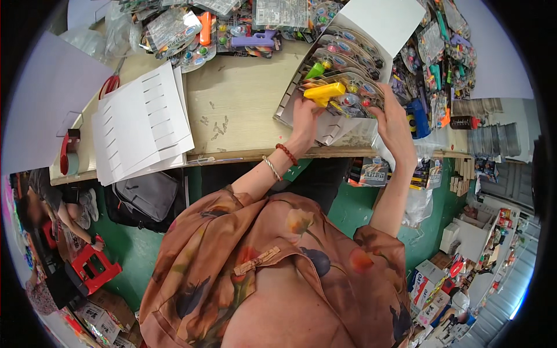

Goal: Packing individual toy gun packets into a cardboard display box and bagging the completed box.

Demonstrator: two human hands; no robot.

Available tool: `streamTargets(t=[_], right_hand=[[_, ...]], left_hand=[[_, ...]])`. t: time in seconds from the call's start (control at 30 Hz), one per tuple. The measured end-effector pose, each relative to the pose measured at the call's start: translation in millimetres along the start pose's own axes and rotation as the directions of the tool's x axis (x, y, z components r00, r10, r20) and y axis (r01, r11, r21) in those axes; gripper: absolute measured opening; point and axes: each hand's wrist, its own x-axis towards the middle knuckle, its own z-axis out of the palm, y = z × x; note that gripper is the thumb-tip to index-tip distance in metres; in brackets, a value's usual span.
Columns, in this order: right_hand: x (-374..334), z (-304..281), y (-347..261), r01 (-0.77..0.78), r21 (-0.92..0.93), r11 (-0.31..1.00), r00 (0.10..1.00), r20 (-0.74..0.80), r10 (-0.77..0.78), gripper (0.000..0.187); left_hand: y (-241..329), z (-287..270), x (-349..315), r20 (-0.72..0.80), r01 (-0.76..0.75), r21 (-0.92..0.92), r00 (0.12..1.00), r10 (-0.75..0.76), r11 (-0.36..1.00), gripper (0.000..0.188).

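Note:
My left hand [306,120] and my right hand [396,120] are closed on the lower left and right edges of a blister-packed toy card [351,95]. The card carries a yellow toy gun-shaped launcher [324,93] and small round coloured pieces. It sits at the near end of an open white display box [286,104], tilted back. Behind it stand several similar toy cards [348,49] in a row, one with a green piece. The box's white lid [390,22] is raised at the far right. My fingertips are partly hidden by the card.
Flat white slotted cardboard sheets [145,124] lie at the left, beside red-handled scissors [110,86] and a red tape dispenser [70,145]. Loose toy packs [249,37] pile up at the back, with another pile [432,64] on the right. Small clear bits [219,127] dot the wooden table [232,87].

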Motion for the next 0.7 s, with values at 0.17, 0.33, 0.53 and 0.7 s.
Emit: streamTargets(t=[0.17, 0.33, 0.53, 0.7], right_hand=[[2, 9, -7, 0.044, -0.034, 0.998, 0.999, -0.018, -0.045, 0.043], [1, 10, -11, -0.024, -0.068, 0.997, 0.999, -0.028, 0.022, 0.043], [5, 11, -18, 0.008, -0.116, 0.993, 0.998, -0.055, -0.014, 0.042], [12, 12, -28, 0.008, -0.158, 0.987, 1.000, 0.010, -0.006, 0.042]], left_hand=[[-3, -11, 13, -0.200, 0.129, -0.279, 0.962, -0.189, 0.952, 0.028], [-3, -15, 34, -0.257, 0.318, -0.289, 0.883, -0.393, 0.903, 0.024], [-8, -23, 37, -0.261, 0.311, -0.342, 0.875, -0.408, 0.887, 0.024], [-4, -18, 21, -0.257, 0.287, -0.113, 0.916, -0.307, 0.951, 0.026]])
